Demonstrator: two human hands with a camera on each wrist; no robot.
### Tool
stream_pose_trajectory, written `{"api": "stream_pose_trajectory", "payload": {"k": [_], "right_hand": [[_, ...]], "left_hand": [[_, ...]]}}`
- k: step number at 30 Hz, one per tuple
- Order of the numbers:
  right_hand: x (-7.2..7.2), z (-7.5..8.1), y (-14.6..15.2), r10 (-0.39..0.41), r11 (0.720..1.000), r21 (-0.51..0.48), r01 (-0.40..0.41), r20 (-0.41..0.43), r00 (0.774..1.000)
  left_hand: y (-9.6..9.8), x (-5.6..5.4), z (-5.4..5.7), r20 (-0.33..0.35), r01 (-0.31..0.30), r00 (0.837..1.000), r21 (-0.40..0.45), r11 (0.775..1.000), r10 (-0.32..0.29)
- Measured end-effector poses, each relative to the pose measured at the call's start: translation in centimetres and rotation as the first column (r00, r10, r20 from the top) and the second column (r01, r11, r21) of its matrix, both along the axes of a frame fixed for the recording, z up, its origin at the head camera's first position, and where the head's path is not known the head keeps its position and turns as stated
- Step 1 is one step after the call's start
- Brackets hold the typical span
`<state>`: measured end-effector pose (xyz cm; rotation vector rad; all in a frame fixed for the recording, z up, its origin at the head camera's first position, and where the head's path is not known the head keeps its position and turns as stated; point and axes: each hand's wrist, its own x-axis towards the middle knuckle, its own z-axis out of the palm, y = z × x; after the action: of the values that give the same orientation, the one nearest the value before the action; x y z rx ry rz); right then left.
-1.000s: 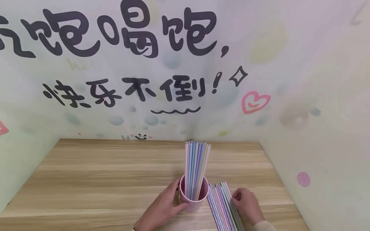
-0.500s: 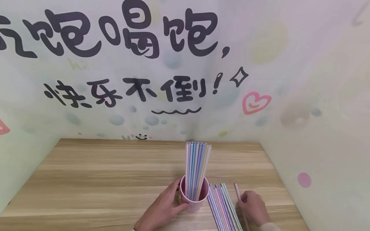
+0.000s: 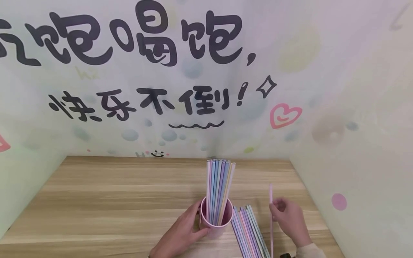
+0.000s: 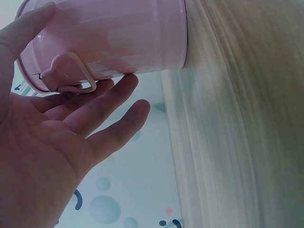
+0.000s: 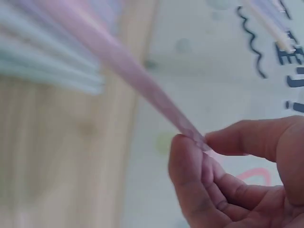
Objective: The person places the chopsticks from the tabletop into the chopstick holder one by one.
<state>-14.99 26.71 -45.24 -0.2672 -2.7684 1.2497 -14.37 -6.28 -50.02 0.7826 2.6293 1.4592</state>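
Note:
A pink metal cup [image 3: 217, 231] stands on the table, packed with upright pastel straws [image 3: 219, 190]. My left hand [image 3: 179, 234] holds it from the left, thumb on the near side and fingers at the far side. In the left wrist view the fingers [image 4: 102, 102] lie by the cup's small wire handle [image 4: 71, 71]. Between thumb and index finger my right hand [image 3: 288, 216] pinches one pink straw [image 3: 271, 195], lifted to the right of the cup. The right wrist view shows this straw [image 5: 137, 78] up close, the fingertips near one end.
A row of loose pastel straws [image 3: 250, 229] lies on the wooden table [image 3: 129, 200] between cup and right hand. A printed back wall [image 3: 155, 139] and a right side wall [image 3: 361, 172] border the table. Something dark [image 3: 285, 255] shows by the right sleeve.
My right hand has drawn one pink straw off the right end of the row, then raised it and moved right and away from me. The left hand and cup have stayed put.

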Motion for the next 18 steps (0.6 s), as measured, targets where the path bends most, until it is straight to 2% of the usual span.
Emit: {"api": "stream_pose_trajectory", "payload": {"k": [4, 9, 14, 18], "right_hand": [[-0.7, 2.6, -1.4, -0.029, 0.997, -0.069, 0.020, -0.125, 0.992], [-1.8, 5.5, -3.2, -0.063, 0.988, -0.150, 0.024, -0.257, 0.964], [-2.9, 7.6, -5.1, -0.096, 0.969, -0.249, 0.010, -0.335, 0.937], [-3.6, 8.8, -6.5, -0.102, 0.943, -0.331, -0.040, -0.400, 0.911]], "left_hand": [[-0.1, 0.0, 0.1, 0.014, -0.005, 1.000, -0.001, 1.000, 0.005], [-0.1, -0.1, 0.1, 0.042, -0.010, 0.999, 0.001, 1.000, 0.010], [0.0, -0.1, 0.1, 0.047, -0.006, 0.999, -0.003, 1.000, 0.006], [0.0, -0.1, 0.1, 0.045, -0.002, 0.999, -0.001, 1.000, 0.002]]}}
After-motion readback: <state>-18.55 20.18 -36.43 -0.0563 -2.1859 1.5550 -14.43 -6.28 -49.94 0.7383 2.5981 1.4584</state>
